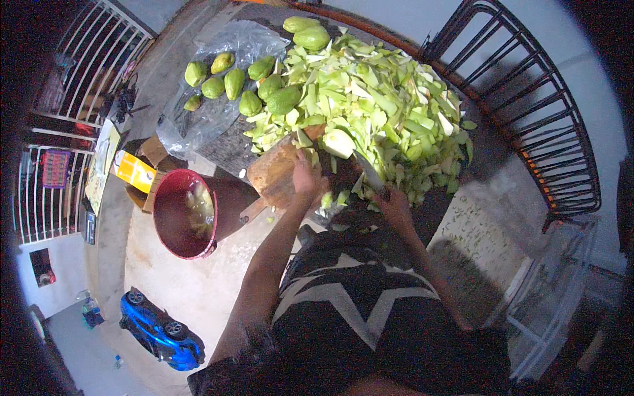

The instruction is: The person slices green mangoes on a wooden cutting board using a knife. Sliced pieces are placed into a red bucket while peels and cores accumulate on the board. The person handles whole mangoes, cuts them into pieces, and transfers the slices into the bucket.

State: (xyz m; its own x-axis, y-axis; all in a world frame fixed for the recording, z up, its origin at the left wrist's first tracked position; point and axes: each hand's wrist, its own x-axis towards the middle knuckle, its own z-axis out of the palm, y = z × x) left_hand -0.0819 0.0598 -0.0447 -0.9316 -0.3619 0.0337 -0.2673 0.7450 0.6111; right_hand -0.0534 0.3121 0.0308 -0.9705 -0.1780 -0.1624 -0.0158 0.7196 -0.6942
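Clasped by the right hand (394, 204), the knife (372, 175) points lengthwise forward-left; I cannot tell the left hand's (307, 177) grip.

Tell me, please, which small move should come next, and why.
Probably bring the knife left, toward the green piece over the board: the left hand is right at that piece, while the right hand holds the knife off to the board's right.

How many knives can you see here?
1: the knife is in the right hand, its blade by the heap of green peelings. Others could be hidden under that heap.
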